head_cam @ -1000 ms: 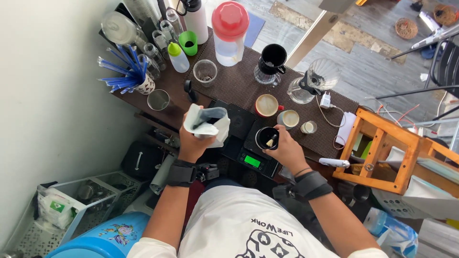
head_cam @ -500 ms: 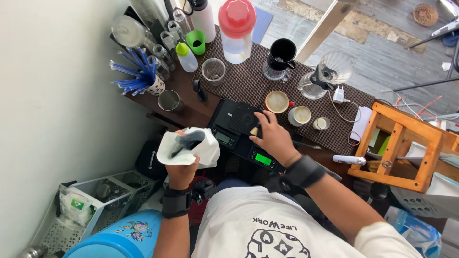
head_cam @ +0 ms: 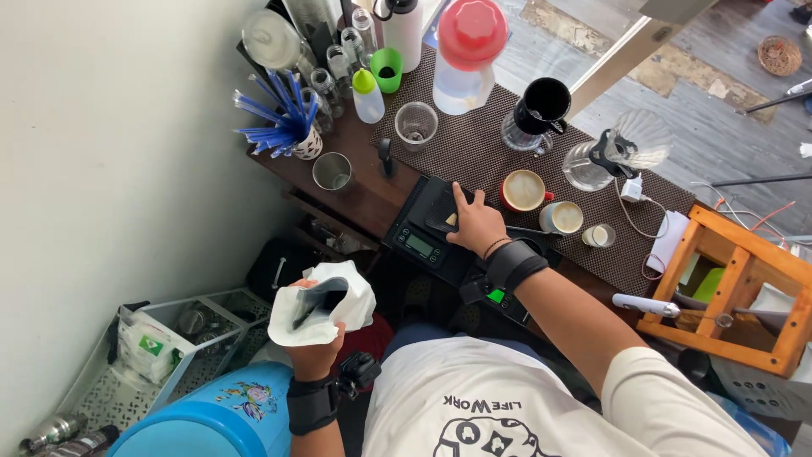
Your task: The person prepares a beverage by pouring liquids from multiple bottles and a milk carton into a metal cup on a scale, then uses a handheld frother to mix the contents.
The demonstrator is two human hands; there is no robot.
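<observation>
My left hand (head_cam: pixel 315 351) grips an open white bag (head_cam: pixel 321 303), now pulled back off the desk (head_cam: pixel 355 182) toward my lap. My right hand (head_cam: pixel 475 223) has moved from the scoop to rest flat, fingers spread, on the black scale (head_cam: pixel 423 233) at the desk's near edge.

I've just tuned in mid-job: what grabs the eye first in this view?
The left hand, low in the frame, holds an open white pouch out over a blue bin. The right hand rests on a black digital scale at the near edge of the table. At the table's far edge stands a clear jug with a big red lid, with blue straws in a cup to its left.
</observation>
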